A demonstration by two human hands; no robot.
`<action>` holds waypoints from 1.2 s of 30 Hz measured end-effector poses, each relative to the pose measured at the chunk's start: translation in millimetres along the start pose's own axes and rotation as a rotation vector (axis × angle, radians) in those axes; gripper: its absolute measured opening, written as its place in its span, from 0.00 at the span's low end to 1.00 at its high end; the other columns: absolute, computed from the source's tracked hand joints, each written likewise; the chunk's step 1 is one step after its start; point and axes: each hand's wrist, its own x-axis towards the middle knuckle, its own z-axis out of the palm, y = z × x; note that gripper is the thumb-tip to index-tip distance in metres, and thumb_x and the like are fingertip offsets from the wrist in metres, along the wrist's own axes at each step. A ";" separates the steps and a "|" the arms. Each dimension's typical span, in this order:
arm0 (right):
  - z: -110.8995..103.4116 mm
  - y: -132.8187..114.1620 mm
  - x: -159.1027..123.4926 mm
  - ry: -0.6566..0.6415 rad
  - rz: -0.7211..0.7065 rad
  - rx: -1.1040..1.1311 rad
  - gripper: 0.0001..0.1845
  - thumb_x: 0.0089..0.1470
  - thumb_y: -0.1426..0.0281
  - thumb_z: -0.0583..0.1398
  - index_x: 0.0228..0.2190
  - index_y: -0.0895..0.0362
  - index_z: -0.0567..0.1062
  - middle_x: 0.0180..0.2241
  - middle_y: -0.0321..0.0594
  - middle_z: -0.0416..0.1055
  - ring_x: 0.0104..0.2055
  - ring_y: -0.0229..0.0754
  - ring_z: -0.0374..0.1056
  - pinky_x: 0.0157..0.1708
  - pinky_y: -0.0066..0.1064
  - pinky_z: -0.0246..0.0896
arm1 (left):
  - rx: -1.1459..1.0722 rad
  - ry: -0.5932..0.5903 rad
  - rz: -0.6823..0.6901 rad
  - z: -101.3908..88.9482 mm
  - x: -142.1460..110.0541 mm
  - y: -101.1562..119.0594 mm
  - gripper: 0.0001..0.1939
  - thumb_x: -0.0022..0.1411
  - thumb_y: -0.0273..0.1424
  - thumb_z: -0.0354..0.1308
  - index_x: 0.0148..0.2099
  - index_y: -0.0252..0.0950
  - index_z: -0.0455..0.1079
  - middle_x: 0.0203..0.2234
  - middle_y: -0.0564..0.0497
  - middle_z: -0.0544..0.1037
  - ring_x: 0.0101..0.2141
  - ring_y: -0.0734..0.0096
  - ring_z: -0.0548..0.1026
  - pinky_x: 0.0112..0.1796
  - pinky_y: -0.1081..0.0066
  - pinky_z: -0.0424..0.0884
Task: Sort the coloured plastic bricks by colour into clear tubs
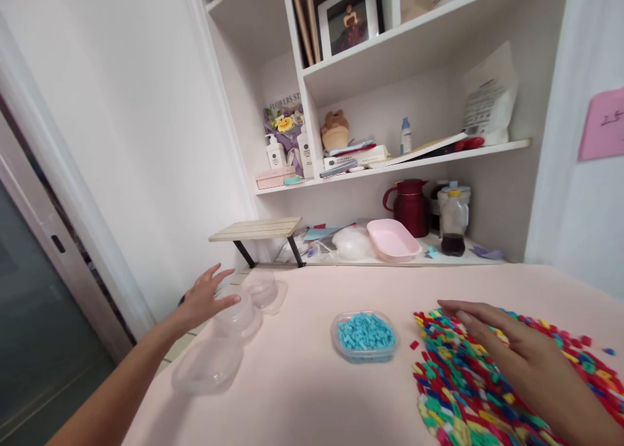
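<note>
My left hand (207, 296) reaches out over the table's left edge, fingers spread, touching the rim of a clear plastic container (237, 314). Two more clear containers lie close by, one behind it (266, 291) and one nearer me (207, 367). A clear container full of light blue pieces (364, 335) sits in the middle of the pale pink table (302, 394). My right hand (507, 342) lies flat, fingers stretched, on a wide pile of small colourful pieces (453, 387) at the right.
At the back stand a small wooden riser (256, 230), a pink tray (392, 239), a dark red jug (410, 205) and a jar (454, 222). Shelves above hold bottles, books and a framed picture. A wall is at the left, a pink note (602, 124) at the right.
</note>
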 end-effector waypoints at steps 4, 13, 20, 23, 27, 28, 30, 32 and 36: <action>0.4 3.8 -0.5 -0.016 0.021 0.005 0.25 0.55 0.47 0.53 0.44 0.46 0.78 0.47 0.37 0.77 0.53 0.54 0.69 0.56 0.47 0.60 | -0.036 -0.314 -0.034 10.0 2.5 -9.2 0.56 0.46 0.60 0.58 0.70 0.38 0.47 0.70 0.38 0.38 0.67 0.45 0.44 0.60 0.56 0.56; 1.8 4.9 0.7 -0.016 0.006 0.043 0.25 0.55 0.47 0.52 0.45 0.46 0.78 0.47 0.36 0.77 0.53 0.54 0.70 0.54 0.44 0.63 | -0.187 -0.294 -0.057 22.5 26.0 -19.2 0.53 0.49 0.56 0.58 0.69 0.34 0.49 0.67 0.37 0.55 0.65 0.51 0.56 0.61 0.60 0.56; -0.9 -5.0 -1.9 -0.038 -0.037 0.062 0.24 0.58 0.51 0.53 0.45 0.50 0.79 0.48 0.40 0.76 0.54 0.54 0.69 0.54 0.42 0.64 | -0.350 -0.270 -0.071 1.6 18.3 -13.6 0.42 0.56 0.53 0.52 0.67 0.37 0.54 0.57 0.39 0.71 0.56 0.59 0.71 0.51 0.66 0.69; -0.4 -5.5 -2.7 -0.024 -0.045 0.070 0.23 0.58 0.53 0.54 0.44 0.51 0.79 0.47 0.41 0.77 0.52 0.54 0.70 0.50 0.39 0.67 | -0.435 -0.242 -0.073 -8.7 13.8 -8.4 0.37 0.57 0.50 0.53 0.64 0.36 0.58 0.54 0.41 0.75 0.53 0.60 0.73 0.50 0.67 0.69; 0.1 -5.3 -2.5 -0.018 -0.029 0.086 0.24 0.57 0.52 0.54 0.45 0.52 0.79 0.46 0.42 0.78 0.51 0.54 0.72 0.46 0.37 0.70 | -0.336 -0.109 -0.015 -12.3 15.0 -9.9 0.32 0.59 0.50 0.49 0.59 0.35 0.66 0.51 0.41 0.76 0.49 0.58 0.75 0.48 0.64 0.71; 0.0 -5.4 -2.3 -0.019 -0.024 0.083 0.24 0.57 0.52 0.54 0.45 0.52 0.79 0.46 0.41 0.78 0.51 0.54 0.72 0.46 0.37 0.70 | -0.285 -0.057 0.007 -12.4 16.1 -12.0 0.31 0.59 0.49 0.49 0.58 0.36 0.68 0.53 0.41 0.74 0.52 0.56 0.74 0.50 0.62 0.70; 0.2 -4.7 -1.8 -0.020 -0.021 0.073 0.24 0.57 0.51 0.53 0.45 0.51 0.79 0.46 0.41 0.78 0.52 0.54 0.71 0.48 0.38 0.69 | -0.131 -0.006 0.069 -13.1 17.8 -16.1 0.31 0.56 0.47 0.53 0.59 0.41 0.67 0.61 0.42 0.66 0.60 0.51 0.65 0.55 0.55 0.64; 1.4 -2.3 -1.5 -0.022 -0.028 0.069 0.24 0.58 0.52 0.53 0.44 0.52 0.79 0.47 0.41 0.77 0.52 0.54 0.71 0.49 0.38 0.68 | 0.053 -0.090 0.136 -14.9 18.4 -17.0 0.41 0.49 0.43 0.61 0.65 0.46 0.59 0.68 0.44 0.53 0.65 0.46 0.54 0.59 0.46 0.55; 7.2 6.9 -1.0 -0.034 -0.069 0.063 0.23 0.59 0.53 0.52 0.45 0.51 0.78 0.45 0.41 0.78 0.51 0.53 0.71 0.49 0.39 0.68 | 0.346 -0.336 0.194 -17.5 20.6 -3.2 0.62 0.38 0.35 0.67 0.72 0.45 0.38 0.70 0.42 0.38 0.67 0.42 0.42 0.61 0.40 0.43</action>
